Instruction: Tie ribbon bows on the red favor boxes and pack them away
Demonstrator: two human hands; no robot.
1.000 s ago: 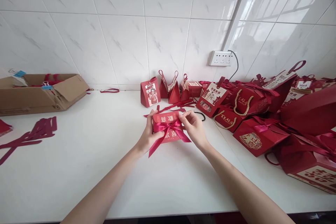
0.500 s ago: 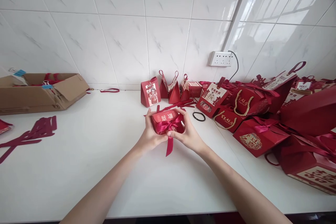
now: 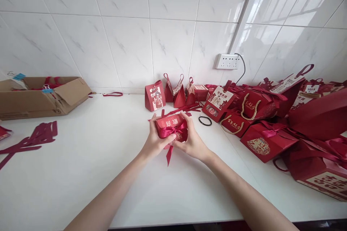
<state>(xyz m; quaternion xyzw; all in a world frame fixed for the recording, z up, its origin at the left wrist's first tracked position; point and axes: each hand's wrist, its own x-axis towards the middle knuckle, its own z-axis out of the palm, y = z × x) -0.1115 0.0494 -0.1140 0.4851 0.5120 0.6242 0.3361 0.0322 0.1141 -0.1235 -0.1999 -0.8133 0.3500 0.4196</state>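
A small red gift box (image 3: 168, 121) with pale printed characters is held between my two hands, a little above the white table. Around it runs a shiny red ribbon (image 3: 169, 130) tied in a bow, one tail hanging below. My left hand (image 3: 155, 139) grips the box's left side, its thumb lying over the front by the bow. On the right side my right hand (image 3: 193, 140) is wrapped round the box, thumb at the lower front edge. The underside and back of the box are hidden.
Several red gift boxes (image 3: 262, 140) are heaped on the right, and a row of small ones (image 3: 155, 96) stands by the wall. A black ring-shaped band (image 3: 205, 121) lies nearby. Left are a cardboard box (image 3: 32, 103) with clips and loose ribbon strips (image 3: 40, 135).
The box has tipped slightly in my hands, showing more of its front. My left thumb has moved onto the front near the bow, and the hanging ribbon tail has shifted left.
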